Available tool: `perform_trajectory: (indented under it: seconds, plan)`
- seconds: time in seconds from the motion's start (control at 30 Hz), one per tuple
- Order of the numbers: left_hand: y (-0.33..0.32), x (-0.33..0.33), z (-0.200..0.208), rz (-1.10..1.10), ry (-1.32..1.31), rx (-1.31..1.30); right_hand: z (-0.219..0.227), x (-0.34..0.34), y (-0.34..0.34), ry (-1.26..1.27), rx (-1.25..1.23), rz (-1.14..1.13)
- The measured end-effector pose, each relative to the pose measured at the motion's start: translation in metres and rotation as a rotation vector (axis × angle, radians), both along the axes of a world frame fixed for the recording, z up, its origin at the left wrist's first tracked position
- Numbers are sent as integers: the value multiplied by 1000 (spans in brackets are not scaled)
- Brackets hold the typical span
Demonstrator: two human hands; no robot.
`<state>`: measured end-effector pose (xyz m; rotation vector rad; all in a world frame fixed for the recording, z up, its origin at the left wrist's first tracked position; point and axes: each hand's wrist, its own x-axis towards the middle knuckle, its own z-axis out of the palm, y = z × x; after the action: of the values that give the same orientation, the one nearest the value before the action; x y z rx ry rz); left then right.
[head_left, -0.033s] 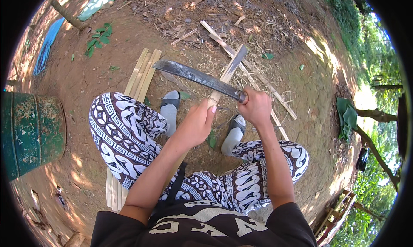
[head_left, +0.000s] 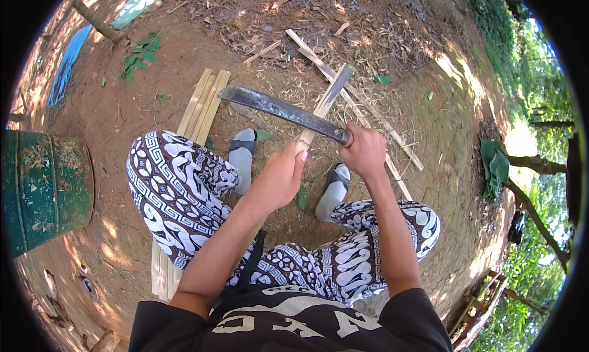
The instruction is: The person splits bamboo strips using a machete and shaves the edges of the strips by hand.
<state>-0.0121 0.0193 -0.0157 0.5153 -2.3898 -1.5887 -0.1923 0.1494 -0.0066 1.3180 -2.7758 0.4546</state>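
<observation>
My left hand (head_left: pixel 281 175) is closed round the near end of a split bamboo strip (head_left: pixel 324 104), which slants away from me, pale with a dark grey patch toward its far tip. In my right hand (head_left: pixel 363 153) is the handle of a machete (head_left: pixel 270 104), its long dark blade pointing left. That blade lies across the strip, just beyond my left fingers. Whether the edge bites into the bamboo, I cannot tell. Both hands are above the ground between my sandalled feet.
Several pale slats (head_left: pixel 199 109) lie side by side beside my left leg. Long thin strips (head_left: pixel 386 128) cross on the ground ahead, among curled shavings. A rusty green barrel (head_left: pixel 61 180) stands at the left. Green leaves (head_left: pixel 142 56) and a stick (head_left: pixel 95 19) are farther off.
Hardly anything differs. Both hands, the bamboo strip and the machete stay almost in place, with only a tiny shift.
</observation>
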Motion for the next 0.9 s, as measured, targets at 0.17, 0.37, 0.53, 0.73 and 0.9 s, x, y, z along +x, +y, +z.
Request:
perform_trajectory:
  seconds: [0.17,0.37,0.53,0.73,0.9]
  plan:
    - [4,3,4,-8,-74,-50,-11,-6,-2,-56,-24,28]
    - [6,0,-3,-5,-117,-75,-42,-45,12,-49,13,-171]
    - [4,-3,-4,18,-46,-104,-36,-55,12,103,4,-160]
    - [1,-2,-2,33,-68,-29,-10,-12,-10,13,10,-13]
    - [6,2,16,-11,-119,5,-4,-32,7,151,23,109]
